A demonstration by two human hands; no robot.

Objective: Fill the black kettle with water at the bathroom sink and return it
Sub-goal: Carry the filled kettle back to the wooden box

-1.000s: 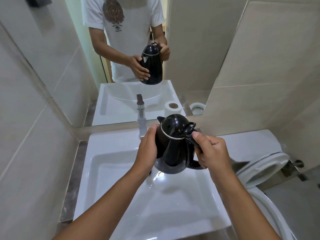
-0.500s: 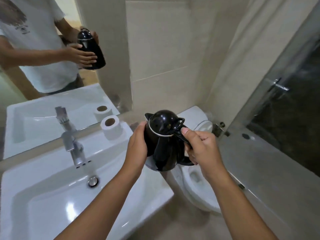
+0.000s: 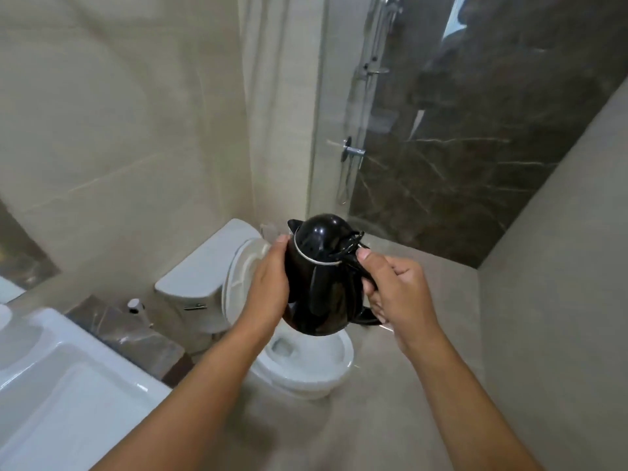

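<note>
The black kettle [image 3: 323, 277] is held upright in the air over the toilet, its lid closed and a silver band round the top. My right hand [image 3: 396, 294] grips its handle, thumb on top. My left hand [image 3: 268, 290] lies flat against the kettle's left side, fingers straight. The white sink [image 3: 57, 379] shows only at the lower left corner, well away from the kettle.
A white toilet [image 3: 306, 372] with its seat lid raised stands directly below the kettle, cistern [image 3: 197, 283] behind. A glass shower screen [image 3: 339, 130] with a metal handle and dark marble wall are to the right. Beige tiled floor lies ahead.
The view has swung right, away from the sink and mirror. The kettle, still held by both hands, has moved from over the basin to above the toilet.
</note>
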